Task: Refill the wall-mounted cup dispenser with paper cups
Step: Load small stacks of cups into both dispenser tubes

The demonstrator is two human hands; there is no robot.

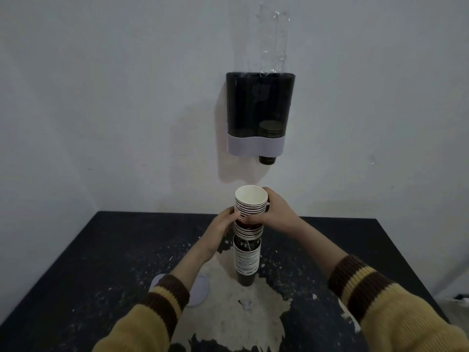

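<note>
A tall stack of dark paper cups (247,252) with white rims stands upright on the black table (101,250). My left hand (223,227) grips the stack from the left, just below its upper section. My right hand (275,212) wraps around the top group of cups (251,201) from the right. The dark wall-mounted dispenser (260,113) with a pale grey band hangs on the wall above. A few cups sit low in its right tube (270,130), and one cup bottom pokes out underneath (267,160). A clear plastic sleeve (274,39) rises from its top.
A round pale grey lid (200,288) lies on the table behind my left forearm. The tabletop's black coating is worn away in a large pale patch (241,313) around the stack. The white wall runs directly behind the table.
</note>
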